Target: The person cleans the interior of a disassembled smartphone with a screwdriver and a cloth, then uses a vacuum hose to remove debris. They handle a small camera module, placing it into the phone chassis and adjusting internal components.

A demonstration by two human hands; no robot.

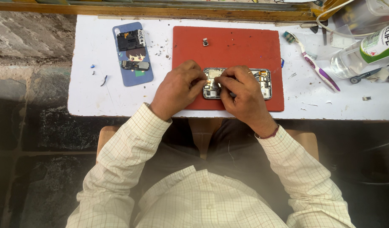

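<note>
On the bench, seen from above: a person in a pale checked shirt works over a white table.
Setting: a red mat lies on the table; the opened phone rests flat near the mat's front edge, long side across.
Phone: its back is off, with boards and small metal parts showing; its left half is hidden under both hands.
Handling: light and stiff in the frame, but judged fragile inside, since the bare parts and thin cables would bend or tear; best held by the outer frame edges, not by the boards.
Left hand: palm down, wrist bent inward, fingertips bunched at the phone's left end and pressing on its frame or a part there; whether they pinch something small cannot be told.
Right hand: arched over the phone's middle, fingers curled together onto the inner parts; any tool or part between them is hidden.
Both hands: nearly touching each other above the phone.
Left of mat: a blue phone cover carrying two dark removed parts.
On mat: one small loose part near the far edge.
Right of mat: a toothbrush and a clear bottle lying on its side.
</note>
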